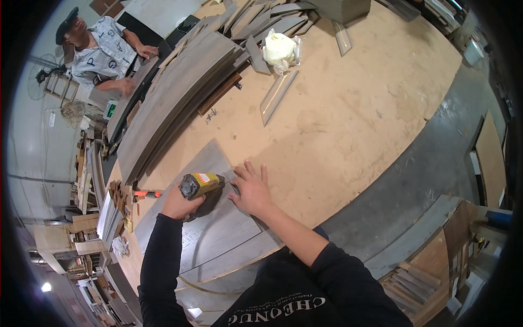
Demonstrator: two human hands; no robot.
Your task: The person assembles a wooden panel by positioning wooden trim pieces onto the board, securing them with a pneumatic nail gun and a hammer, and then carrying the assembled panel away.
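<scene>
My left hand (182, 204) grips a yellow-and-black, pistol-shaped power tool (202, 184). Its narrow nose points right, toward the edge of a grey wood-grain panel (218, 231) lying flat on the table. Beside the nose, my right hand (253, 191) rests at that edge with fingers stretched and spread. A small grey piece (230, 173) shows by its fingertips and is partly covered. A thin hose-like line crosses the panel below the tool. Whether the tool's tip touches the wood I cannot tell.
Long grey boards (180, 95) are stacked at left, with more angled pieces behind. On the tan tabletop (348, 125) lie a white plastic bag (280, 50), grey strips (279, 97), loose fasteners (211, 114) and an orange-red tool (147, 194). A co-worker (103, 52) stands far left.
</scene>
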